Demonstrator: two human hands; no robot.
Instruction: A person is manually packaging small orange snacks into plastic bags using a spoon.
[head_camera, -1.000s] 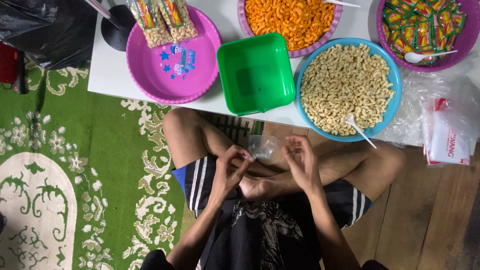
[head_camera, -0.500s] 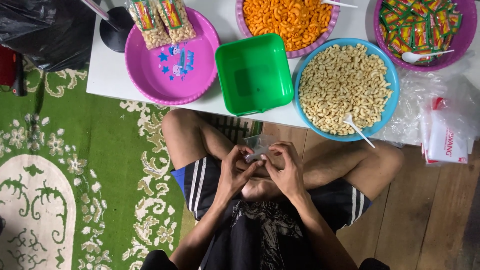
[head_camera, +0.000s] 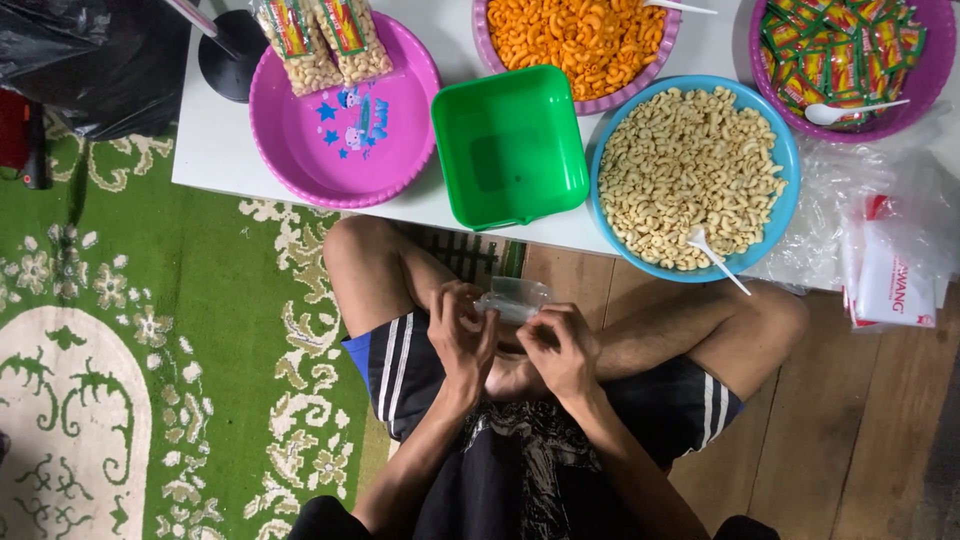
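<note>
The person sits cross-legged on the floor with both hands drawn close together over the lap. The left hand (head_camera: 462, 335) and the right hand (head_camera: 562, 347) each pinch an edge of a small clear plastic bag (head_camera: 512, 298), fingers curled tight around it, so the bag hangs between them, just above the knuckles. Straight ahead of the hands, beyond the knees, a white counter (head_camera: 210, 150) carries a green square tub (head_camera: 510, 145). To the right of that sits a blue bowl (head_camera: 790, 160) of pale puffed snacks with a white spoon (head_camera: 715, 255) stuck in it. Off to the left stands a pink bowl (head_camera: 290, 160) holding two filled snack packets (head_camera: 320, 40). Farther off is a bowl of orange snacks (head_camera: 575, 40).
</note>
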